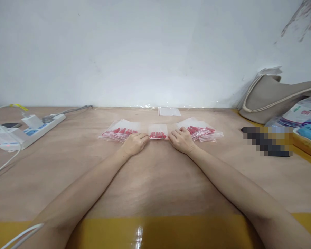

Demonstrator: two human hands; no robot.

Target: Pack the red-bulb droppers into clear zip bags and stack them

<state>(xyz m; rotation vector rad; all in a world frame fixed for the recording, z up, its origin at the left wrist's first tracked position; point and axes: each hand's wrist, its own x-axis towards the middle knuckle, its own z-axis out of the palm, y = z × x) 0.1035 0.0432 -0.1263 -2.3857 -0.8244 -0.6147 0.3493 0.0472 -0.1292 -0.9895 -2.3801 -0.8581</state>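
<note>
Between my hands is a small clear plastic bag (158, 130) with several red pieces lined up inside. My left hand (137, 143) is closed with its fingertips pinching the bag's lower left corner. Closed the same way, my right hand (181, 139) pinches the lower right corner. A fanned pile of similar bags (120, 129) lies beyond my left hand, red pieces showing through. Another such pile of bags (203, 130) lies just right of my right hand, partly covered by it. What the red pieces are is too small to tell.
A flat white rectangle (169, 111) lies near the wall. At left stands a white power strip (45, 129) with plugs and cables. At right are a grey-beige bag (272, 95), plastic packaging (304, 112) and a blurred-out dark object (268, 143). Brown sheeting (145, 183) covers the yellow table.
</note>
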